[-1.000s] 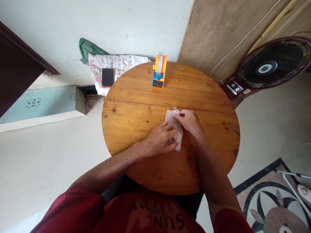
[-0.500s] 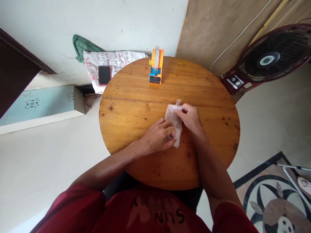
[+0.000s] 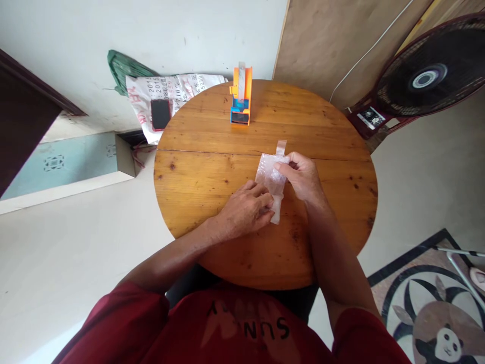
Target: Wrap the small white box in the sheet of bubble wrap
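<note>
A small piece of bubble wrap (image 3: 270, 169), translucent and whitish, lies over the wooden table in front of me. From its far edge sticks up a strip of clear tape (image 3: 281, 147). My right hand (image 3: 304, 177) pinches the upper right corner of the wrap between thumb and fingers. On the lower left part of it my left hand (image 3: 250, 208) is closed, its curled fingers gripping the wrap. Whether anything is inside the wrap cannot be seen. Farther back stands an orange and blue tape dispenser (image 3: 240, 101) with a roll of clear tape.
The round wooden table (image 3: 204, 192) fills the middle. Beyond its left edge, a phone (image 3: 160, 114) lies on a white printed sack (image 3: 140, 101) beside a green bag (image 3: 127, 71). A large fan (image 3: 424, 78) stands at the right.
My right hand has drawn the bubble wrap's upper corner outward, so the wrap looks wider and more of the tape strip shows. The left hand stays nearly in place. The view has shifted slightly.
</note>
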A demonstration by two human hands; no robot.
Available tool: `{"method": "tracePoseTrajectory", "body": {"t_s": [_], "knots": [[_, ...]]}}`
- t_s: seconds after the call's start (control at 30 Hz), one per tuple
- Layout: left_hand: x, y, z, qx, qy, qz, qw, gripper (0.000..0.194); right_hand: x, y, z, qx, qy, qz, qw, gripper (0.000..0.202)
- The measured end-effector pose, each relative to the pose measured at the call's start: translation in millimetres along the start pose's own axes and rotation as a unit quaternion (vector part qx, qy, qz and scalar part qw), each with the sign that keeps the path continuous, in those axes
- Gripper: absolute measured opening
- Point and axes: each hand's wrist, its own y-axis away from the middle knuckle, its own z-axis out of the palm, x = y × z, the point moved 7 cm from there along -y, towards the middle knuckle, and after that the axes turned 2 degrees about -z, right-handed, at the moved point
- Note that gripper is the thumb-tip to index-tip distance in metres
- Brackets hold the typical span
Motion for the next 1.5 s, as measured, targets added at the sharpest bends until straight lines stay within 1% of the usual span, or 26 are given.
{"method": "tracePoseTrajectory", "body": {"t_s": [0.1,0.23,0.33,0.47,0.53,0.63,0.7,0.8,0.9,1.0,1.07,1.17,1.2,1.27,1.37,1.4,1.43,1.5], "knots": [[0.1,1.8,-1.5,0.001,-0.013,-0.007,1.000,0.016,-6.2,4.1,0.4,-0.023,-0.002,0.001,1.000,0.028],[2.4,7.3,-4.2,0.024,-0.042,-0.030,0.998,0.016,-12.0,7.6,2.3,-0.050,0.007,-0.010,0.999,0.028],[7.1,13.0,-3.4,0.049,-0.073,-0.038,0.995,0.017,-16.5,9.5,3.5,-0.062,0.001,-0.029,0.998,0.028],[14.5,20.1,-1.7,0.096,-0.141,-0.036,0.985,0.021,-17.5,10.4,6.1,-0.072,-0.012,-0.050,0.996,0.027],[18.0,22.0,-1.5,0.115,-0.163,-0.026,0.980,0.022,-12.4,8.2,8.1,-0.060,-0.020,-0.053,0.997,0.025],[18.6,22.3,0.5,0.118,-0.168,-0.021,0.978,0.024,2.6,1.1,10.2,-0.002,-0.029,-0.064,0.998,0.024],[16.1,22.2,2.1,0.117,-0.147,-0.029,0.982,0.024,17.1,-5.1,13.3,0.029,-0.032,-0.058,0.997,0.024],[11.6,24.1,3.8,0.137,-0.107,-0.043,0.984,0.020,34.9,-14.2,18.6,0.044,-0.020,-0.038,0.998,0.024],[8.4,26.8,6.2,0.155,-0.075,-0.056,0.984,0.017,37.9,-20.4,19.7,0.056,0.028,-0.036,0.997,0.023],[5.5,27.8,8.7,0.148,-0.049,-0.072,0.985,0.013,31.3,-23.4,21.7,0.069,0.118,-0.038,0.990,0.019],[3.6,27.8,9.5,0.144,-0.042,-0.082,0.985,0.012,26.1,-23.7,24.3,0.072,0.194,-0.039,0.978,0.017],[1.3,27.1,10.2,0.146,-0.031,-0.079,0.986,0.011,20.8,-22.1,24.7,0.061,0.268,-0.036,0.961,0.013],[0.7,26.8,10.5,0.149,-0.022,-0.074,0.986,0.011,18.7,-20.6,22.0,0.057,0.275,-0.035,0.959,0.014],[-1.0,26.1,11.1,0.154,-0.006,-0.065,0.986,0.012,10.5,-15.3,10.6,0.057,0.280,-0.037,0.958,0.022],[-2.9,24.8,12.4,0.154,0.009,-0.055,0.987,0.012,-14.6,-1.1,-12.8,0.077,0.297,-0.042,0.951,0.029],[-3.2,24.4,12.9,0.151,0.012,-0.053,0.987,0.012,-24.4,4.2,-15.6,0.061,0.310,-0.044,0.948,0.031],[-3.7,24.2,13.2,0.149,0.015,-0.053,0.987,0.012,-33.1,9.2,-14.3,0.029,0.326,-0.042,0.944,0.034],[-4.8,24.2,13.2,0.149,0.021,-0.056,0.987,0.011,-46.0,18.0,-3.4,-0.053,0.361,-0.033,0.931,0.035]]}}
